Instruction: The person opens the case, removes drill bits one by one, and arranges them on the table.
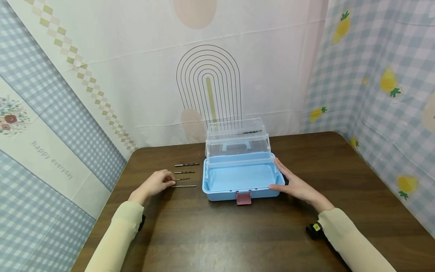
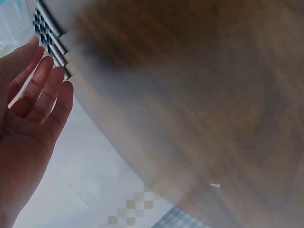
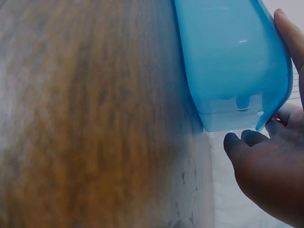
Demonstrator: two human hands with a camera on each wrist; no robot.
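On the left, my left hand (image 1: 159,182) pinches the shank end of a thin drill bit (image 1: 183,178), the third from the back in a row of bits. The other fingers are loosely bent, as the left wrist view shows. In front of it lies a long drill bit (image 1: 185,186); two darker drill bits (image 1: 187,164) lie behind. My right hand (image 1: 299,187) holds the right end of a light blue toolbox (image 1: 224,196), thumb at the front rim and fingers toward the back corner. The box's end wall (image 3: 232,57) fills much of the right wrist view.
The toolbox stands open, its clear trays (image 1: 234,147) raised at the back. Another drill bit (image 1: 249,132) lies in the top tray. A dark pink latch (image 1: 243,198) hangs at the front. Everything sits on a brown wooden table (image 1: 217,238) before a patterned cloth wall (image 1: 142,94).
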